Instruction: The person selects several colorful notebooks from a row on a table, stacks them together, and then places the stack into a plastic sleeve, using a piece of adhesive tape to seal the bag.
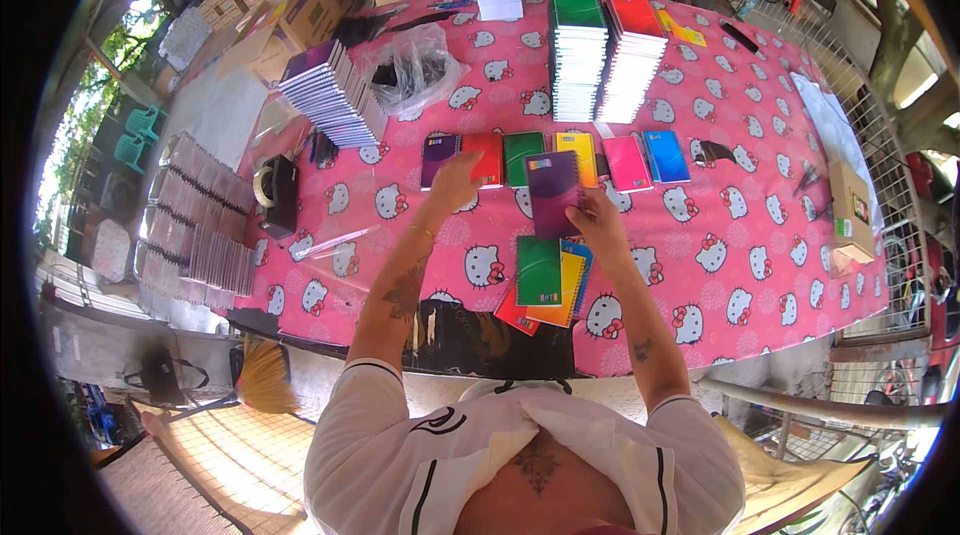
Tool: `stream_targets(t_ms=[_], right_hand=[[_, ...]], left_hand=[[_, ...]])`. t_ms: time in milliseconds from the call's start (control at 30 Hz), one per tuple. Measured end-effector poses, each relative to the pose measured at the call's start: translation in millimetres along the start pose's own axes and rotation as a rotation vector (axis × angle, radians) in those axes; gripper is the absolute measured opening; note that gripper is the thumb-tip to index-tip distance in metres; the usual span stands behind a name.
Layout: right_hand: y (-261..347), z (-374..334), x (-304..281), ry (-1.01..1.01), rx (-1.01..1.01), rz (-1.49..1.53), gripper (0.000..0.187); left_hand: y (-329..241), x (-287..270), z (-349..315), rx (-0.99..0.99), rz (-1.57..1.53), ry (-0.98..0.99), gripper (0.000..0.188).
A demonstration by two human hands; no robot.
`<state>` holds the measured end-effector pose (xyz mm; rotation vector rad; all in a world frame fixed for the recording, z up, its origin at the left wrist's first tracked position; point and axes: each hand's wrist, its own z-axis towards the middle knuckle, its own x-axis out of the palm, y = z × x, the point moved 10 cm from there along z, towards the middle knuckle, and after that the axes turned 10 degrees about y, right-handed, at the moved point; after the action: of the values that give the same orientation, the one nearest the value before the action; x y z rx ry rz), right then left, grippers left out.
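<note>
Above the middle of the surface (735,235), a purple notebook (552,190) is held by the right hand (594,218). The right hand is closed on the notebook's lower right edge, with the thumb on the cover; the other fingers are mostly hidden. In view, the notebook overlaps part of a yellow notebook (585,157) behind it.

The left hand (457,182) extends over the lower left part of a red notebook (486,155). Whether its fingers grip or only touch the cover cannot be told.

The red and yellow units belong to a side-by-side row. From left to right, the order is second purple notebook (438,153), red, green notebook (523,153), yellow, pink notebook (627,163) and blue notebook (667,155).

Nearer the person, a fanned pile (539,270) has a green cover on top, with yellow, blue and red covers projecting beneath.

Beyond the row stand a green-topped stack (580,70) and a red-topped stack (633,65). Farther left are a purple-topped stack (335,95), a clear bag (425,65) and a black tape dispenser (280,197). A brown box (852,210) stands near the right edge.
</note>
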<state>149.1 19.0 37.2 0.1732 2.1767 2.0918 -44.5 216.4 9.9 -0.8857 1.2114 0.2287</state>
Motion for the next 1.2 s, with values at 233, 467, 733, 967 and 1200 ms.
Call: stream_targets(t_ms=[233,467,733,967,1200], right_hand=[[-41.0,-39.5,-21.1,-0.019,0.053,0.341,0.032],[-61.6,-34.4,-22.1,-0.056,0.042,0.405,0.034],[-47.0,-26.3,-5.8,-0.035,0.006,0.488,0.051],[-52.9,-44.7,-34.7,-0.183,-0.049,0.499,0.057],[-66.2,-72.1,-150.1,-0.385,0.278,-0.606,0.059]], left_hand=[[0.3,43.6,-12.3,0.11,0.395,-0.125,0.045],[-3.3,24.9,-14.6,0.183,0.176,-0.111,0.041],[16.4,20.1,-16.1,-0.185,0.059,-0.187,0.059],[60.9,19.2,-8.5,-0.382,-0.239,-0.246,0.073],[3.7,-31.0,-29.6,-0.136,-0.898,-0.355,0.048]])
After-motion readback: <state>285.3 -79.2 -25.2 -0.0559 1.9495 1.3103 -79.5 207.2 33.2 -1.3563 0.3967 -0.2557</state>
